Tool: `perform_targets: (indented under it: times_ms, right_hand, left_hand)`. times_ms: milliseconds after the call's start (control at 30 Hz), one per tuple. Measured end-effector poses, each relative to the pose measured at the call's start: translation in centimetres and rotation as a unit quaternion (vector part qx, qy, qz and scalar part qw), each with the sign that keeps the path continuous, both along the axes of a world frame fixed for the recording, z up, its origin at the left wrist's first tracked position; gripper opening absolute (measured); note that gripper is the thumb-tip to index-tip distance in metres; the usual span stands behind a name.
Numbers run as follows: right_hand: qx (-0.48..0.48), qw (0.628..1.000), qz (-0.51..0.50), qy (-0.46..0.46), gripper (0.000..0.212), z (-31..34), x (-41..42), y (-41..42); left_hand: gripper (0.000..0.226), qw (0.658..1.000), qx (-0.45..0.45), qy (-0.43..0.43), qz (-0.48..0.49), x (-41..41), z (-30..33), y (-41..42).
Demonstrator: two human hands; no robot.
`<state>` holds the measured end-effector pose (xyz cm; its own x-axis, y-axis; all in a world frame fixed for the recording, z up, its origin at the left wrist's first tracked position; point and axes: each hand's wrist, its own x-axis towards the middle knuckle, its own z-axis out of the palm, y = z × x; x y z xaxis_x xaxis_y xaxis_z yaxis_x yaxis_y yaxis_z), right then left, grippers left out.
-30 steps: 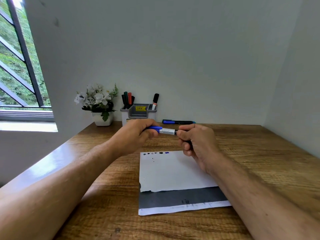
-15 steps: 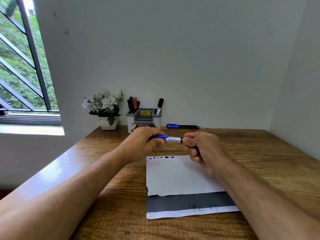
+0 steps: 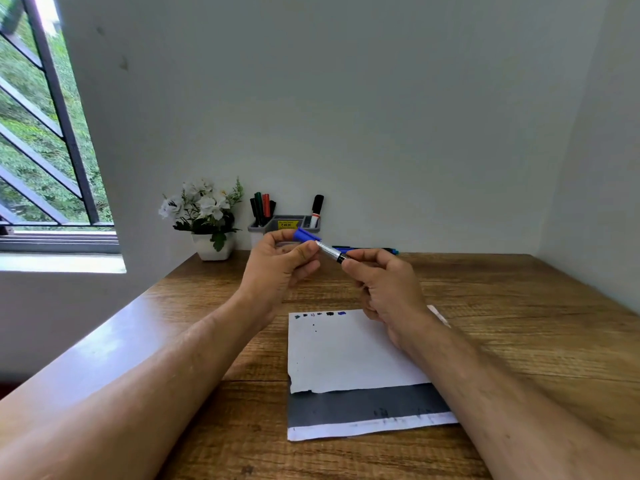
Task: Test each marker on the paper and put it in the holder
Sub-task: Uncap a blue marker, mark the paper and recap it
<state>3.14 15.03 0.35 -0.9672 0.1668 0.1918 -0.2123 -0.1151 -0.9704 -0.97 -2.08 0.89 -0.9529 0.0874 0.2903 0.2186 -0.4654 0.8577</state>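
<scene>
We pinch the blue marker point(image 3: 325, 247) between both hands above the paper point(image 3: 346, 355): our left hand point(image 3: 277, 268) on its cap end, our right hand point(image 3: 384, 289) around the barrel. If the cap seats crooked, it could slip and ink could smear our fingers. We count five markers in the holder point(image 3: 277, 226), one lying behind, six test marks.
</scene>
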Motion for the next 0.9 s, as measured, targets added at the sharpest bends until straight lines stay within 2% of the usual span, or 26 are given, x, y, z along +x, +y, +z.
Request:
perform_targets:
  times_ms: [167, 300, 367, 433, 500, 600, 700, 833, 900]
  right_hand:
    - [0.053, 0.998, -0.024, 0.017, 0.015, 0.0, 0.1, -0.3]
    - [0.048, 0.994, -0.101, -0.012, 0.033, 0.0, -0.2, 0.3]
    - [0.072, 0.990, -0.119, -0.022, 0.036, -0.2, -0.4, 0.7]
    - [0.107, 0.986, -0.124, -0.022, 0.034, -0.4, -0.5, 0.7]
    - [0.145, 0.981, -0.128, -0.015, 0.029, -0.5, -0.5, 0.4]
    - [0.192, 0.974, -0.124, -0.004, 0.023, -0.6, -0.3, 0.1]
    - [0.235, 0.965, -0.120, 0.002, 0.020, -0.7, -0.2, 0.0]
    - [0.251, 0.961, -0.116, 0.004, 0.017, -0.7, -0.2, -0.1]
    - [0.263, 0.958, -0.118, 0.004, 0.015, -0.8, -0.2, 0.0]
  left_hand:
    - [0.041, 0.999, -0.048, -0.004, -0.005, 0.2, 0.0, 0.7]
    - [0.028, 0.993, -0.083, 0.028, 0.081, -1.2, 2.2, 0.0]
    - [0.021, 0.973, -0.160, 0.067, 0.152, -2.4, 3.5, -0.3]
    - [0.018, 0.932, -0.254, 0.122, 0.226, -3.6, 4.6, -0.2]
    - [0.018, 0.895, -0.305, 0.168, 0.280, -4.8, 5.8, 0.2]
    - [0.023, 0.871, -0.299, 0.202, 0.332, -6.7, 7.6, 1.1]
    - [0.026, 0.868, -0.272, 0.217, 0.354, -8.4, 8.9, 2.1]
    - [0.027, 0.841, -0.317, 0.210, 0.384, -9.9, 9.0, 2.7]
    - [0.025, 0.840, -0.335, 0.195, 0.380, -10.5, 8.5, 2.7]
